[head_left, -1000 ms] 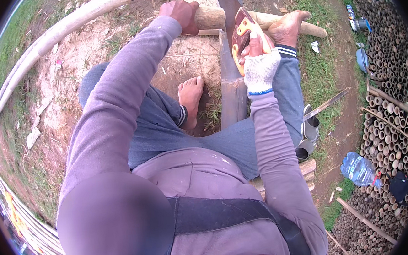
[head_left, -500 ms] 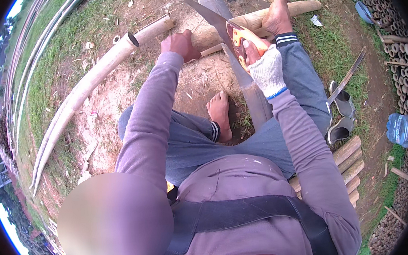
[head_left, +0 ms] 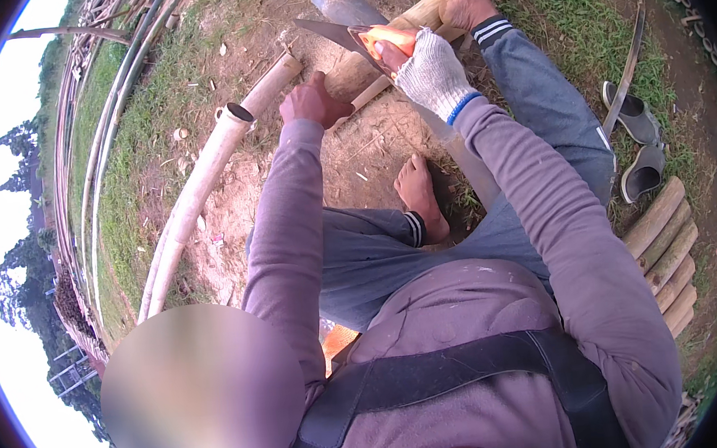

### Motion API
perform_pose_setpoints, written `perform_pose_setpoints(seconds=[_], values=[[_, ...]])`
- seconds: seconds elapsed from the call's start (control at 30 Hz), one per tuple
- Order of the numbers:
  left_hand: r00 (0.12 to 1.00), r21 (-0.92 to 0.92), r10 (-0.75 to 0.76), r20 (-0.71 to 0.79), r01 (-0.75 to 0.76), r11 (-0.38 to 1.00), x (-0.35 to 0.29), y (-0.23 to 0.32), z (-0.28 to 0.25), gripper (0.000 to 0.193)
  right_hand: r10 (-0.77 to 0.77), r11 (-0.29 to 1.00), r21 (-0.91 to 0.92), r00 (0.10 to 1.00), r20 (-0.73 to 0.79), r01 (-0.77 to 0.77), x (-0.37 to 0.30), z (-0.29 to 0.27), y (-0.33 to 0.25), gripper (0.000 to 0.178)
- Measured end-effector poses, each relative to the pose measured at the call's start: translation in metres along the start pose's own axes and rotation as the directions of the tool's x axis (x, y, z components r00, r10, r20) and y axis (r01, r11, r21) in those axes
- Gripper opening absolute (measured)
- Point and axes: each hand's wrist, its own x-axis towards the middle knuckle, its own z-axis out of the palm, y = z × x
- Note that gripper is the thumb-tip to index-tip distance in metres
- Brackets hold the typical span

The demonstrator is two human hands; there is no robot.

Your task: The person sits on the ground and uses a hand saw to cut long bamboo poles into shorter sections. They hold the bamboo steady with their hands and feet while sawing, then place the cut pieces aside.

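My bare left hand [head_left: 313, 101] grips the near left end of a pale bamboo pole [head_left: 420, 15]. My right hand [head_left: 431, 71], in a white knitted glove with a blue cuff, is closed round the orange handle of a handsaw [head_left: 328, 33]. The blade lies across the bamboo just right of my left hand, pointing up and left. My bare foot [head_left: 467, 1] rests on the pole farther right. Beneath it runs a grey pole [head_left: 350, 4], slanting down between my legs. Whether the teeth sit in a cut is hidden.
Another bamboo pole [head_left: 191, 187] with an open end lies at left. Long poles [head_left: 111, 134] stretch beyond it on the grass. At right are a long blade [head_left: 628, 68], a pair of grey shoes [head_left: 643, 172] and several cut bamboo lengths [head_left: 667, 242].
The saw and my right hand have moved forward and left across the bamboo. My left hand keeps its hold on the pole. The whole view has shifted and turned a little.
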Motion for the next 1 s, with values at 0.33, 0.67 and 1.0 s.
perform_pose_setpoints(seconds=[0.33, 0.67, 1.0], values=[[0.995, -0.003, -0.076, 0.069, 0.076, 0.997, -0.002, -0.013, 0.01, 0.104, 0.145, 0.915, 0.361, 0.982, 0.121, -0.179, -0.198, -0.137, 0.017, 0.024], [0.999, 0.022, -0.02, 0.048, 0.019, 1.0, 0.001, -0.007, -0.002, 0.104, 0.014, 0.969, 0.248, 0.999, 0.034, -0.022, -0.095, -0.045, 0.024, 0.037], [1.0, 0.029, 0.007, -0.011, -0.006, 1.0, 0.006, 0.001, 0.006, 0.106, -0.036, 0.996, 0.08, 0.998, -0.059, 0.041, -0.065, -0.019, 0.04, 0.045]])
